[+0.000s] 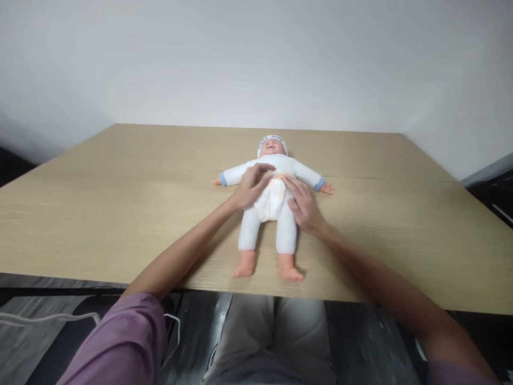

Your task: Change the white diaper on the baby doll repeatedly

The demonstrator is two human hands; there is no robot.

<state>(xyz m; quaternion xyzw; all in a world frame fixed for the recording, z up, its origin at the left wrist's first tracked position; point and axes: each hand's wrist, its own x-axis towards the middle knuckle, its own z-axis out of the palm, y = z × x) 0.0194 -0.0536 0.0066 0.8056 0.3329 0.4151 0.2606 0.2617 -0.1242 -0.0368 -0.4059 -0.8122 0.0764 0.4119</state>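
A baby doll (273,163) in a white suit with blue cuffs and a lettered white cap lies on its back, feet towards me. Around its hips sits a white diaper (271,200) with a yellowish upper edge. My left hand (252,187) rests at the diaper's left side, fingers stretched over the waist edge and thumb apart. On the other side, my right hand (303,203) lies with its fingers extended along the diaper's waist. Both hands touch the doll's middle. Whether any fingertip pinches the diaper's edge is hard to see.
The wooden table (120,214) reaches back to a pale wall (256,64). Its front edge runs just beyond the doll's feet, above my lap. A white cable (48,318) hangs at lower left. Dark objects (492,192) stand past the table's right edge.
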